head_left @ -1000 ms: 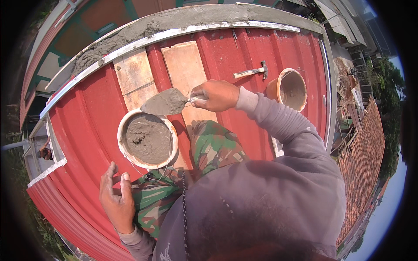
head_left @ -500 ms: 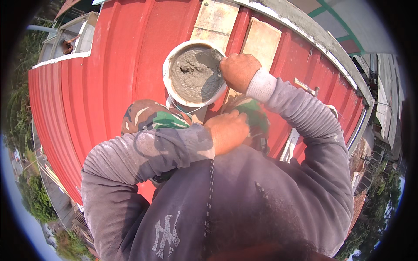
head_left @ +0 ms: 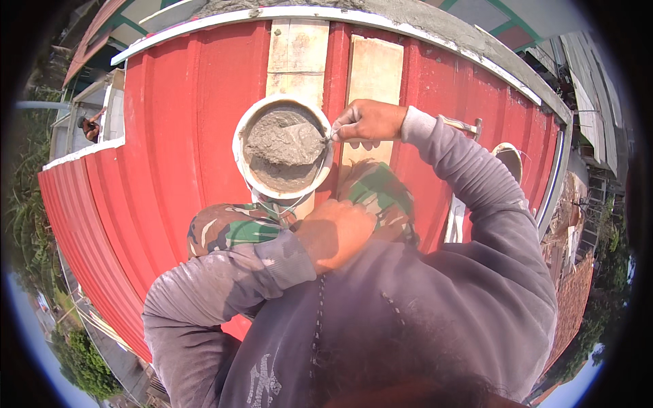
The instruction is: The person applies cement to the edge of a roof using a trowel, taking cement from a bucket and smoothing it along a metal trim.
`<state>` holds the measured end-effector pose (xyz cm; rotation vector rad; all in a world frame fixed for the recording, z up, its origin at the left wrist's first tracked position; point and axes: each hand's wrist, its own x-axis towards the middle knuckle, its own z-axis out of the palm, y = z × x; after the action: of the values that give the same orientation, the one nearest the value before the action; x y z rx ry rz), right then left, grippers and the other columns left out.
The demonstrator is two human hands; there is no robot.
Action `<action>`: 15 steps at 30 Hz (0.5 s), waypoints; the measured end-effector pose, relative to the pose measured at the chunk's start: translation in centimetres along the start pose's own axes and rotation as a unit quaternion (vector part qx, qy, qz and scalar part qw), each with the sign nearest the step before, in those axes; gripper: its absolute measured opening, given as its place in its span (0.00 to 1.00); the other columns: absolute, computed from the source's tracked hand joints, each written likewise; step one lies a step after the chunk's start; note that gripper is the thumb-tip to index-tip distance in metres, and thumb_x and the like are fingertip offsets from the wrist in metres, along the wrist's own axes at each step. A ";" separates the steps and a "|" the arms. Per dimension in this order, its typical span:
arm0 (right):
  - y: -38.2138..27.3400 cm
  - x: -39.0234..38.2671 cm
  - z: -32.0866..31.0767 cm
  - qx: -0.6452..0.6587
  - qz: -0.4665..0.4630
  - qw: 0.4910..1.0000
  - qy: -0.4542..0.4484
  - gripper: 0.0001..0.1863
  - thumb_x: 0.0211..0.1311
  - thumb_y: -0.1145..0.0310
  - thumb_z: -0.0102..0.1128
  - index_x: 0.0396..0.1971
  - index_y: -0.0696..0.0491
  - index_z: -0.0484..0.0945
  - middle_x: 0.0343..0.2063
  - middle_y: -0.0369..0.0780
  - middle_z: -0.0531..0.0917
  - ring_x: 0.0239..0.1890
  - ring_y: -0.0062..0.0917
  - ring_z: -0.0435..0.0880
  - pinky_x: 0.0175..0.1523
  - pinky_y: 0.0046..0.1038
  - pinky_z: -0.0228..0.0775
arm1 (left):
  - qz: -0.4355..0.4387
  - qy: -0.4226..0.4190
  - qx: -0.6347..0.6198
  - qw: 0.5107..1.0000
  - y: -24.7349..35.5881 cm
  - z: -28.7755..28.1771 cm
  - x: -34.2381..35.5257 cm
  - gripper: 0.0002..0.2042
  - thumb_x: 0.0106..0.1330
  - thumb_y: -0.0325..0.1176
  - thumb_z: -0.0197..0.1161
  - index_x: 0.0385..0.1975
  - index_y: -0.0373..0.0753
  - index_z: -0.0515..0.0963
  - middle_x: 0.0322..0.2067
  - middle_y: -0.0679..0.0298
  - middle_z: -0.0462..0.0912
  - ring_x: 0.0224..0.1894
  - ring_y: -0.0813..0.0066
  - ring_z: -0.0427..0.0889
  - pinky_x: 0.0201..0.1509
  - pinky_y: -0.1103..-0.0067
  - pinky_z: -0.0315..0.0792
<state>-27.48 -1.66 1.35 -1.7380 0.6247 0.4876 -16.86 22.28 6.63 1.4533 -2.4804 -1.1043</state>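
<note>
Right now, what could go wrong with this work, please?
The mortar on the trowel might slide off if the right hand tilts it too far. The bucket stands close to the left knee, and the left hand does not hold it, so a bump might tip it.

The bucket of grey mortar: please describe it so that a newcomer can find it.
On the red roof, find the two pale boards. Just below the left one is a round, white-rimmed bucket. Unlike the bucket farther right, it shows grey mortar inside and has the right hand at its rim.
</note>
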 end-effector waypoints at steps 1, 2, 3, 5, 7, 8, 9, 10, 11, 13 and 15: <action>0.4 -0.6 -0.6 0.028 -0.001 1.000 0.005 0.15 0.76 0.56 0.64 0.47 0.52 0.90 0.25 0.31 0.84 0.24 0.16 0.82 0.28 0.23 0.77 | 0.013 0.032 -0.008 0.999 0.0 -0.2 -0.2 0.14 0.67 0.35 0.67 0.48 0.36 0.83 0.42 0.54 0.88 0.46 0.51 0.89 0.55 0.58 0.81; 0.2 -1.4 -1.4 0.070 -0.011 0.997 -0.001 0.15 0.75 0.56 0.65 0.46 0.51 0.90 0.25 0.32 0.85 0.24 0.16 0.83 0.28 0.23 0.77 | 0.021 0.041 -0.006 0.999 -0.1 -0.3 -0.5 0.15 0.67 0.36 0.68 0.49 0.36 0.83 0.41 0.54 0.88 0.46 0.51 0.88 0.54 0.58 0.81; 0.9 -1.8 -2.1 0.102 -0.015 0.995 -0.009 0.15 0.75 0.55 0.65 0.46 0.51 0.90 0.26 0.32 0.86 0.24 0.16 0.83 0.28 0.23 0.77 | 0.027 0.050 -0.003 0.998 -0.2 -0.1 -0.9 0.16 0.67 0.37 0.69 0.50 0.36 0.83 0.40 0.54 0.87 0.45 0.51 0.88 0.53 0.58 0.80; 2.3 -3.6 -3.8 0.151 -0.004 0.989 0.002 0.15 0.74 0.54 0.66 0.44 0.51 0.89 0.26 0.33 0.86 0.23 0.17 0.83 0.28 0.23 0.77 | 0.029 0.033 -0.009 0.999 -0.7 -0.5 -0.6 0.18 0.66 0.39 0.70 0.52 0.37 0.83 0.40 0.54 0.86 0.46 0.51 0.87 0.53 0.59 0.80; 4.9 -5.6 -5.9 0.196 0.009 0.979 0.048 0.15 0.73 0.54 0.67 0.44 0.51 0.89 0.27 0.34 0.87 0.23 0.17 0.84 0.28 0.23 0.77 | 0.008 -0.022 -0.016 1.000 -0.6 -1.8 -0.5 0.20 0.66 0.40 0.71 0.55 0.37 0.83 0.41 0.53 0.85 0.47 0.51 0.87 0.53 0.59 0.80; 6.1 -6.2 -7.4 0.216 0.010 0.974 0.064 0.15 0.73 0.54 0.67 0.44 0.51 0.89 0.27 0.35 0.87 0.23 0.17 0.84 0.28 0.23 0.77 | -0.005 -0.022 -0.016 1.000 -0.4 -2.5 -0.6 0.21 0.66 0.40 0.72 0.55 0.38 0.83 0.41 0.52 0.85 0.47 0.51 0.86 0.53 0.59 0.80; 6.8 -7.6 -9.1 0.216 0.014 0.972 0.093 0.16 0.72 0.53 0.67 0.44 0.51 0.88 0.28 0.36 0.87 0.23 0.18 0.84 0.27 0.23 0.78 | -0.015 -0.022 -0.019 0.999 -0.4 -3.0 -0.7 0.21 0.66 0.40 0.72 0.56 0.38 0.83 0.42 0.52 0.85 0.48 0.50 0.86 0.53 0.59 0.80; 8.8 -9.0 -10.9 0.204 0.011 0.970 0.132 0.17 0.72 0.52 0.67 0.46 0.51 0.88 0.29 0.36 0.87 0.23 0.19 0.84 0.27 0.25 0.78 | -0.023 -0.026 -0.020 0.999 -0.2 -3.5 -0.7 0.21 0.65 0.41 0.72 0.56 0.39 0.83 0.42 0.52 0.85 0.48 0.50 0.86 0.53 0.60 0.80; 8.8 -10.4 -12.4 0.201 0.036 0.960 0.191 0.19 0.72 0.52 0.68 0.49 0.52 0.88 0.28 0.36 0.87 0.23 0.19 0.84 0.26 0.25 0.78 | -0.027 -0.008 -0.021 0.999 -0.4 -3.7 -1.0 0.22 0.66 0.41 0.72 0.57 0.39 0.82 0.44 0.53 0.85 0.49 0.50 0.86 0.54 0.60 0.79; 12.3 -12.7 -16.5 0.160 0.058 0.942 0.290 0.20 0.72 0.53 0.68 0.52 0.53 0.88 0.28 0.36 0.86 0.22 0.20 0.83 0.27 0.27 0.77 | -0.007 -0.004 -0.024 1.000 -0.8 -4.3 -1.4 0.23 0.66 0.41 0.72 0.59 0.39 0.81 0.45 0.53 0.85 0.50 0.50 0.85 0.55 0.60 0.79; 16.0 -14.3 -20.7 0.050 0.041 0.922 0.381 0.19 0.70 0.54 0.67 0.48 0.54 0.89 0.27 0.36 0.85 0.23 0.20 0.82 0.28 0.27 0.76 | -0.005 0.002 -0.028 1.000 -1.1 -4.7 -1.7 0.24 0.67 0.41 0.72 0.60 0.38 0.81 0.46 0.53 0.85 0.51 0.50 0.84 0.56 0.60 0.79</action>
<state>-48.65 -22.53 3.36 -1.7849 1.2478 -0.1982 -13.33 20.68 9.95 1.4537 -2.4214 -1.1621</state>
